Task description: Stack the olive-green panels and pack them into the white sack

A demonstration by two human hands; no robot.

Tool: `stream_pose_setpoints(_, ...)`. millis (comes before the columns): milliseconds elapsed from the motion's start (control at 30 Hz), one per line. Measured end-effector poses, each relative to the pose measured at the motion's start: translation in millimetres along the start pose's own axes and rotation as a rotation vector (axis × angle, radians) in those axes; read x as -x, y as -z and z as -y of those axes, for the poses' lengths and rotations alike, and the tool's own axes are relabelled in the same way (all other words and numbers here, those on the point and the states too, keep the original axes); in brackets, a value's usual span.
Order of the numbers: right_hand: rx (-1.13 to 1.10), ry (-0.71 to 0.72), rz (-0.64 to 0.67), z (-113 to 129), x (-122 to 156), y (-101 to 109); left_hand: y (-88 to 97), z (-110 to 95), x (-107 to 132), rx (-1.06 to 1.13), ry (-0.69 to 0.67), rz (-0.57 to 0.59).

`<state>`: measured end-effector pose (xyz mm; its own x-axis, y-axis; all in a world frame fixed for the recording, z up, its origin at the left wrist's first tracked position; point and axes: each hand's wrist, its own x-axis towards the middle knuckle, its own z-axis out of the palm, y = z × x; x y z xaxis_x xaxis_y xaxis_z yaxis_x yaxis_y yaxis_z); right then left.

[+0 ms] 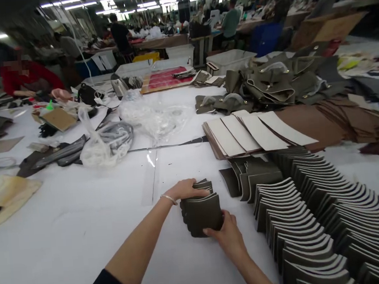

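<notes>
A stack of dark olive leather pieces [203,214] stands on the white table in front of me, its pieces slightly fanned. My left hand [187,189] grips the stack's far left side, thumb across the top edge, with a bracelet on the wrist. At the lower right corner, my right hand [228,233] clasps the same stack, thumb on the near face and fingers around the side. To the right, long rows of similar olive pieces with pale edges [301,234] stand overlapping. A few more curved olive pieces [248,176] lie just beyond them.
White panels [257,132] lie on brown sheets [308,117] at the right. Behind are olive bag parts with handles [263,83]. Clear plastic bags [107,142] and wrapped strips [65,151] lie to the left. A person in red [33,77] works at the far left.
</notes>
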<state>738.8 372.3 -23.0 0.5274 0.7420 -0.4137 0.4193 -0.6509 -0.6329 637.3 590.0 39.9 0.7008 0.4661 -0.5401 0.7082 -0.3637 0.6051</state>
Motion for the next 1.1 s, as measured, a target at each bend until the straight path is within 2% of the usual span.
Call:
stream_pose_setpoints(67, -0.049, -0.013, -0.006, 4.7, 10.2, 1.9, -1.4, -19.1, 31.8, -0.039, -0.055, 0.012)
stream_pose_setpoints(133, -0.107, 0.012, -0.006, 4.9, 21.1, 3.3, -11.9, -39.7, 63.2, -0.13, -0.147, 0.011)
stream_pose_setpoints(200, -0.158, 0.046, -0.005, 1.7, 30.2, 3.3, -31.4, -57.5, 88.9, -0.268, -0.237, -0.018)
stream_pose_setpoints(267, -0.199, 0.073, -0.005, -2.3, 35.9, 2.5, -54.7, -69.2, 106.2, -0.405, -0.235, -0.085)
stream_pose_setpoints(333, -0.235, 0.094, -0.008, -5.1, 38.5, 2.0, -74.2, -73.9, 114.8, -0.496, -0.201, -0.153)
stream_pose_setpoints(400, -0.267, 0.11, -0.002, -6.0, 39.5, 2.9, -84.7, -73.8, 117.0, -0.532, -0.176, -0.196)
stream_pose_setpoints(500, -0.294, 0.107, 0.014, -5.1, 43.6, 7.6, -84.7, -73.3, 117.1, -0.539, -0.171, -0.208)
stream_pose_setpoints(600, -0.303, 0.092, 0.04, -3.4, 59.6, 16.0, -80.5, -78.0, 126.2, -0.539, -0.207, -0.173)
stream_pose_setpoints(700, -0.314, 0.091, 0.08, -4.9, 96.6, 25.9, -88.0, -85.9, 152.9, -0.523, -0.242, -0.118)
stream_pose_setpoints(767, -0.317, 0.078, 0.1, -11.3, 133.9, 32.7, -103.3, -90.3, 179.7, -0.494, -0.264, -0.076)
stream_pose_setpoints(833, -0.314, 0.048, 0.159, -23.2, 177.6, 41.2, -126.2, -92.4, 210.6, -0.45, -0.302, -0.025)
stream_pose_setpoints(967, -0.188, 0.025, 0.426, -54.6, 255.2, 71.6, -180.2, -90.2, 270.8, -0.391, -0.393, 0.094)
stream_pose_setpoints(1033, -0.011, 0.092, 0.454, -64.4, 275.3, 92.3, -200.5, -88.1, 293.4, -0.384, -0.404, 0.096)
stream_pose_setpoints(1100, 0.114, 0.22, 0.432, -65.1, 280.3, 110.2, -211.7, -86.3, 308.4, -0.365, -0.383, 0.058)
